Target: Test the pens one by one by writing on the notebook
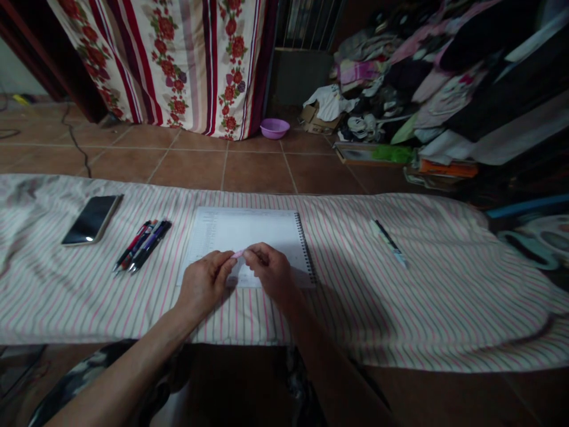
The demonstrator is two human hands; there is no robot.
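Observation:
Above the lower part of a spiral-bound notebook (253,228), my two hands meet at a small, slim pink thing (238,254). My left hand (205,279) pinches one end of it between thumb and fingers. The other end is at the closed fingertips of my right hand (271,267). Its kind cannot be made out, as the fingers cover much of it. Under the hands, the notebook lies open at a pale page with faint printed lines, its spiral on the right.
Several pens (143,246) lie together left of the notebook, beside a dark-screened phone (92,219). A single pen (389,242) rests on the right of the striped cloth (347,308). Beyond are a purple basin (274,128), a floral curtain (191,65) and piled clothes (400,77).

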